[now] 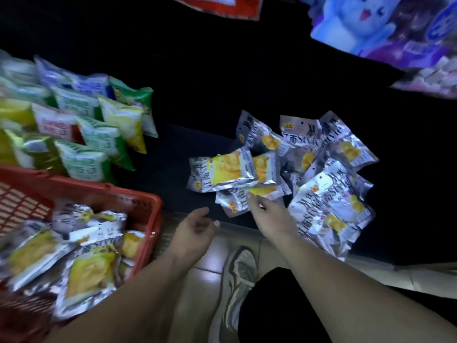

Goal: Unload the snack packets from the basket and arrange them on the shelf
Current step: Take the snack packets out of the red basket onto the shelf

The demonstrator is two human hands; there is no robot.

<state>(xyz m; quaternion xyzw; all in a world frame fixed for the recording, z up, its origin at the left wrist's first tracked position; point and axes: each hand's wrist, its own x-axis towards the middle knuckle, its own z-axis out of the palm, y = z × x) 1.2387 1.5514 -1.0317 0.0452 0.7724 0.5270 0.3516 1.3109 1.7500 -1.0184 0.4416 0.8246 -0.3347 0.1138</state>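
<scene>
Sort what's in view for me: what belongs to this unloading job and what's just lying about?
Job:
red basket
silver packets in the basket
silver packets piled on the dark shelf
left hand, empty
right hand, touching the pile

Lying about:
green and yellow bags at left
purple pack above
red pack above
shoe

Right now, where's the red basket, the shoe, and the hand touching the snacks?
Basket (103,188): head view, on its red rim.
Shoe (241,264): head view, on the toe.
Right hand (269,214): head view, on the back of the hand.
</scene>
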